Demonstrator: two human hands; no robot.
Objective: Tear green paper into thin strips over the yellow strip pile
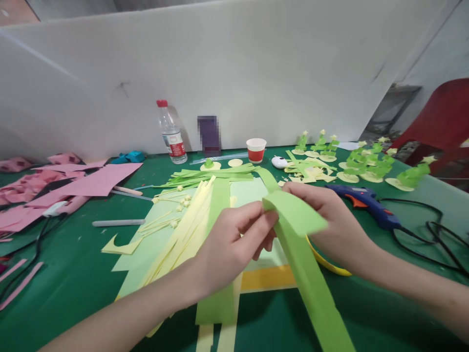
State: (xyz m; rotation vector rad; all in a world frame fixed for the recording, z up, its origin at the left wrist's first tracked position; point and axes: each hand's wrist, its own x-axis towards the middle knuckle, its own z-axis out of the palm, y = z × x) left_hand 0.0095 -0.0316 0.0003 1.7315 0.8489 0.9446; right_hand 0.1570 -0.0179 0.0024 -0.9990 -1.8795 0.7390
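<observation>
My left hand (pixel 240 242) pinches the end of a wide green paper strip (pixel 311 274), thumb and fingers pressed together near the middle of the view. The strip bends over at the top and hangs down toward the front edge. My right hand (pixel 326 210) is closed behind the folded part, which hides most of its fingertips. Below my left hand, another green strip (pixel 220 195) lies beside a bundle of narrow pale yellow strips (pixel 186 227). Thin green strips (pixel 216 175) are heaped across the far end of the pale green sheets (pixel 251 190).
A bottle (pixel 172 139), a paper cup (pixel 256 150) and a dark blurred object (pixel 209 134) stand by the white panel. A blue glue gun (pixel 370 205) with a black cable and several small green paper trees (pixel 370 159) are right. Pink paper (pixel 95 183) lies left.
</observation>
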